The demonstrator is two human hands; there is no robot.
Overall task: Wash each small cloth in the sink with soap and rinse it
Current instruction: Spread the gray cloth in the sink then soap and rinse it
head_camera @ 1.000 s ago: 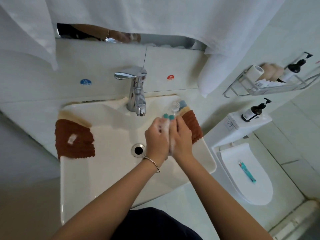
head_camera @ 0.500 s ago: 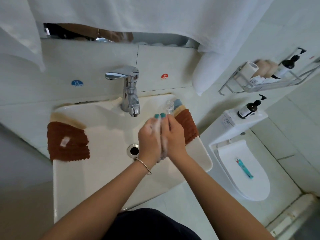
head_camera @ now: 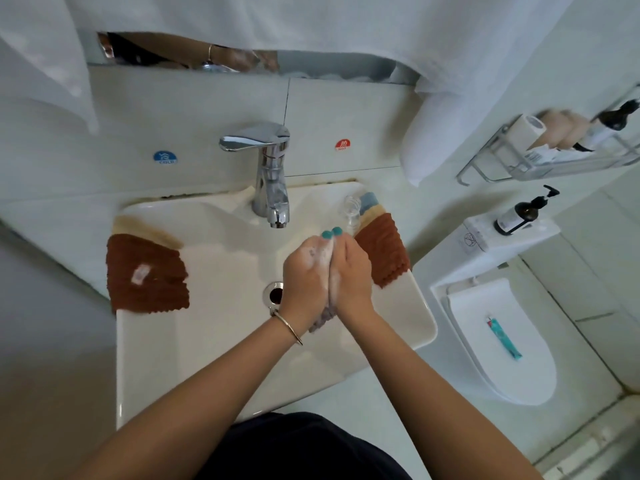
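Your left hand (head_camera: 306, 271) and right hand (head_camera: 349, 271) press palm to palm, sandwiching a soapy grey cloth (head_camera: 323, 315) (lather showing) over the sink (head_camera: 207, 341) so suds drop inside.

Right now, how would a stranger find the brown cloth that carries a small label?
Start at the white sink. Brown cloths hang over both side rims. Take the brown cloth on the left rim, away from both hands: only it shows a pale label.
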